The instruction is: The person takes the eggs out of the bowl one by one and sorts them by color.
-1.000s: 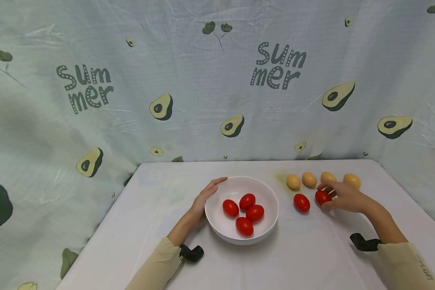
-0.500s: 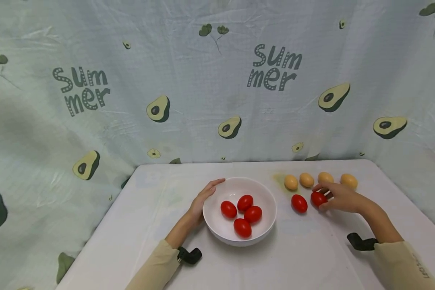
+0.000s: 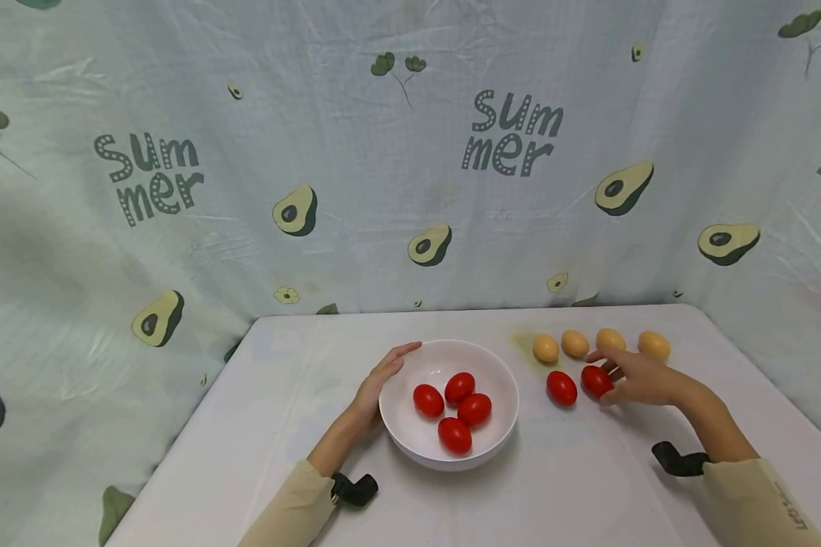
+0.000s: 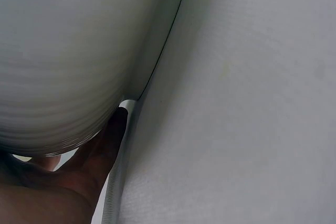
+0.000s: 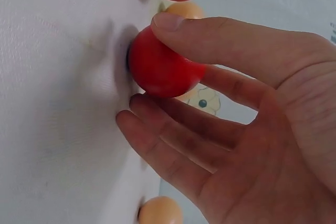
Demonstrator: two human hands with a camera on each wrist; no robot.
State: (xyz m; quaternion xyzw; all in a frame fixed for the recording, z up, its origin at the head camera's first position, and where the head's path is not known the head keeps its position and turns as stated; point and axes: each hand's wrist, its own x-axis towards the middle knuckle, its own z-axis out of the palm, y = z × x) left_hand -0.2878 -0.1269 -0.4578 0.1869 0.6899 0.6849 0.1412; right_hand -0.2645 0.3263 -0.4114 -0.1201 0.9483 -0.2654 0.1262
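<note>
Near the table's middle is a white bowl with several glossy red eggs in it. My left hand lies along the bowl's left side, its fingers stretched toward the back rim; in the left wrist view, my left hand touches the curved outer wall. On the right, my right hand has its thumb and fingers around a red egg on the table. In the right wrist view, the thumb lies over that red egg and the index finger is partly hidden behind it. Another red egg sits just left.
A row of several yellow eggs lies behind the red ones, close to my right fingers. The white table ends at a hanging cloth printed with avocados. Each wrist carries a black camera mount.
The head view has shifted slightly, so everything sits a little lower and further left. My left hand stays at the bowl and my right hand stays around the same red egg.
</note>
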